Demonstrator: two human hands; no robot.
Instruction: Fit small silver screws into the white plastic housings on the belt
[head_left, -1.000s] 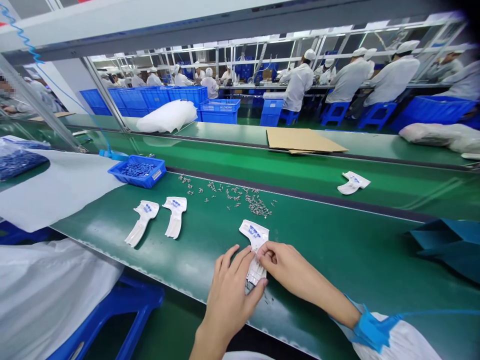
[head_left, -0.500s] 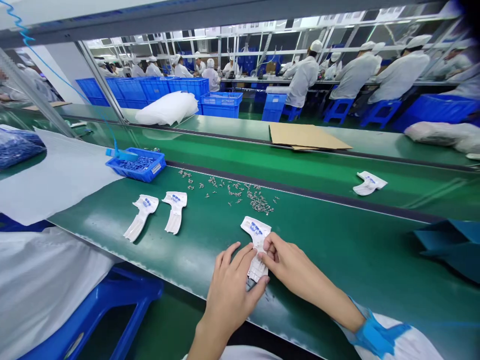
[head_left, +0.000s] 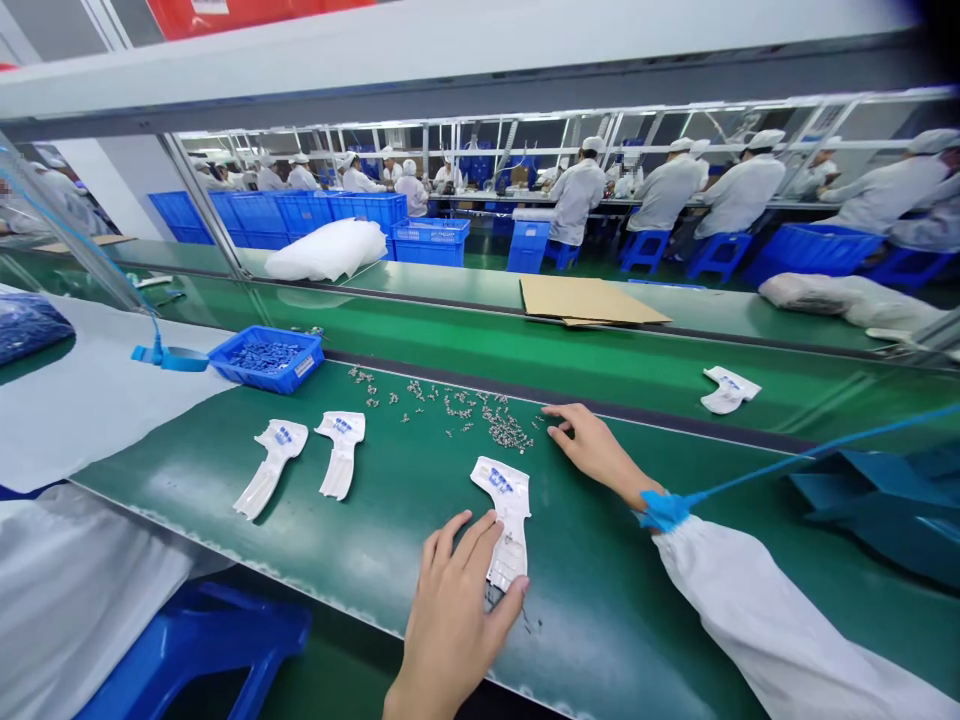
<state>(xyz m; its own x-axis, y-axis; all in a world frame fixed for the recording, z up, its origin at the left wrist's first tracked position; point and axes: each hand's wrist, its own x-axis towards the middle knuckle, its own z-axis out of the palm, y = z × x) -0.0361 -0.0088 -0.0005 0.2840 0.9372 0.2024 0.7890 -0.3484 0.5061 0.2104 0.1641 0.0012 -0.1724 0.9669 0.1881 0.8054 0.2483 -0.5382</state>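
Note:
A white gun-shaped plastic shell half [head_left: 504,484], with blue parts in its upper end, lies on the green bench. My left hand [head_left: 459,610] holds it steady, fingertips on its grip and thumb at the lower end. To the upper right, my right hand [head_left: 589,445] reaches beside a scattered heap of small metal parts [head_left: 508,430]. Its index finger and thumb are apart, with nothing visible between them; the other fingers are curled. Two similar shell halves, one outer [head_left: 271,465] and one inner [head_left: 342,455], rest on the left.
A blue tray [head_left: 304,365] of small blue parts stands at the back left. Another white shell [head_left: 729,390] lies on the green strip beyond the bench. Cardboard sheets [head_left: 589,300] lie farther back. A blue cord [head_left: 810,450] runs from my right wristband. Co-workers sit across the room.
My right hand has left the shell and moved up and right to the metal parts. My left hand stays on the shell. The view has tilted up slightly.

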